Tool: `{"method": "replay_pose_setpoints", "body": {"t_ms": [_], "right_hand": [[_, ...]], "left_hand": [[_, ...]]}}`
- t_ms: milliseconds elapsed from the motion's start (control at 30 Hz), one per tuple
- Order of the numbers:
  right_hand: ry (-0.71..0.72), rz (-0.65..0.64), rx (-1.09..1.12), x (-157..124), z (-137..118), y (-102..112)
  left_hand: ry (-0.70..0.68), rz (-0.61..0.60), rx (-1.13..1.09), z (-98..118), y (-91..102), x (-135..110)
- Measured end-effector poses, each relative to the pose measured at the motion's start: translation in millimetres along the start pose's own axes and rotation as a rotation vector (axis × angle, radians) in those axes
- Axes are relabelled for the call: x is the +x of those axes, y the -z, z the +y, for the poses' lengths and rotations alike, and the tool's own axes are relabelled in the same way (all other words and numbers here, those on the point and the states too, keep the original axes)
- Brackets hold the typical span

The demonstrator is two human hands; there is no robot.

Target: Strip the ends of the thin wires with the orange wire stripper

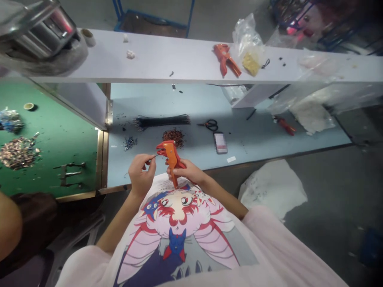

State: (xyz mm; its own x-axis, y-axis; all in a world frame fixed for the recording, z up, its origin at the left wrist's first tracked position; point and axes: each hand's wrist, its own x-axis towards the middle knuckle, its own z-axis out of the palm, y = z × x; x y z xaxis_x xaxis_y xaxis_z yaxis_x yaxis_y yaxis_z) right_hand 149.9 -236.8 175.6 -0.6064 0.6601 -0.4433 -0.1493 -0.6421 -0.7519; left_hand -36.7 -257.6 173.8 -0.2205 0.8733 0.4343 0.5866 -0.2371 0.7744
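Note:
My right hand [186,170] is wrapped round the handles of an orange wire stripper [170,153], its jaws pointing left. In a pinch, my left hand [141,172] holds a thin dark wire [154,156], whose tip reaches the stripper's jaws; whether it is between them is too small to tell. Just behind the stripper lies a heap of small copper-brown pieces [174,137]. Farther back on the blue-grey table [191,159] rests a bundle of black wires [163,120]. A small pile of blue and silvery bits [130,142] is to its left.
Black-handled scissors [211,124] and a pinkish blurred rectangle [220,142] lie right of the heap. A white shelf [167,59] spans above the table, bearing another orange stripper [226,59] and plastic bags [248,38]. At left, a green table [60,131] holds piles of scraps.

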Motion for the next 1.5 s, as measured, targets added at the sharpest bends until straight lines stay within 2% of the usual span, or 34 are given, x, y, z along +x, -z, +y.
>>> {"method": "replay_pose_setpoints", "body": {"t_ms": [300, 400, 500, 600, 700, 733, 800, 867, 967, 1067, 1167, 1333, 1500], "right_hand": [[0.026, 0.007, 0.061, -0.2, 4.8, 9.0], [0.013, 0.074, 0.052, 3.1, 9.7, 13.7], [0.028, 0.179, -0.005, 9.0, 21.3, 27.6], [0.087, 0.373, -0.323, 14.8, 37.0, 54.8], [0.086, 0.634, -0.911, 16.9, 50.9, 91.7], [0.061, 0.686, -1.096, 16.8, 54.7, 104.5], [0.005, 0.701, -1.343, 16.4, 61.3, 128.3], [-0.027, 0.636, -1.435, 17.1, 66.9, 147.8], [-0.029, 0.492, -1.439, 22.1, 74.2, 167.3], [-0.028, 0.380, -1.423, 29.6, 78.9, 178.8], [-0.026, 0.337, -1.384, 35.3, 78.9, 187.7], [0.095, 0.344, -1.255, 46.9, 67.8, 203.3], [0.050, 0.565, -1.188, 81.3, 44.9, 225.0]], "left_hand": [[-0.067, -0.020, 0.083, -7.0, -1.9, 3.7], [-0.086, -0.039, 0.102, -11.0, -5.8, 5.3], [-0.100, -0.077, 0.114, -17.1, -12.6, 9.0], [-0.112, -0.135, 0.136, -24.6, -23.5, 16.0], [-0.134, -0.237, 0.194, -33.5, -37.2, 28.0], [-0.143, -0.279, 0.217, -37.0, -42.2, 33.4], [-0.157, -0.361, 0.266, -45.4, -53.1, 46.3], [-0.160, -0.427, 0.324, -56.1, -66.6, 61.5], [-0.113, -0.516, 0.416, -76.5, -95.4, 86.5], [-0.024, -0.607, 0.463, -98.8, -135.4, 110.3], [0.021, -0.657, 0.481, -118.4, -180.7, 130.1], [-0.011, -0.694, 0.494, -142.8, -245.7, 151.6], [-0.065, -0.774, 0.577, -156.4, -284.0, 162.3]]}}
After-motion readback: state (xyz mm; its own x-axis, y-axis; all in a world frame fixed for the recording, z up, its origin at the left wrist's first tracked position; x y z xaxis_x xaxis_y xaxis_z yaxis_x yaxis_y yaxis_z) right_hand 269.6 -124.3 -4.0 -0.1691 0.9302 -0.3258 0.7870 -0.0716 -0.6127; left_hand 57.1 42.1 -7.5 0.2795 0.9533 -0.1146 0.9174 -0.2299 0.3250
